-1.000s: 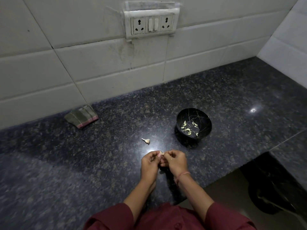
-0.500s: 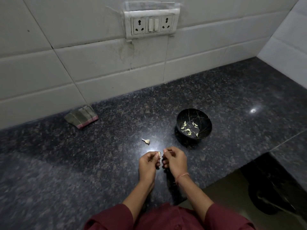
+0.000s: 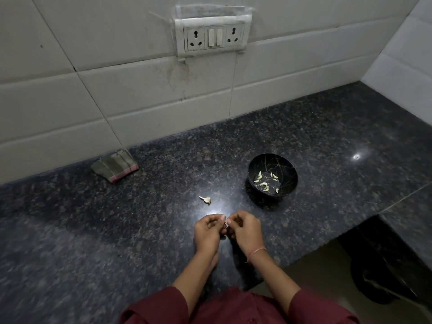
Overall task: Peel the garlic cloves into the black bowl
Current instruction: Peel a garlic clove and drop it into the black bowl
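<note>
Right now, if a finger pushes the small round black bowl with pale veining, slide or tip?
Probably slides: the black bowl sits on polished speckled granite counter that reflects light. Likely light, holding only a few peeled garlic cloves. Its base looks narrower than the rim, so a high push might tip it.

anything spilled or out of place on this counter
Nothing spilled. One loose garlic piece lies on the countertop, left of the black bowl and apart from it. The tiles below the socket panel look stained and streaked.
</note>
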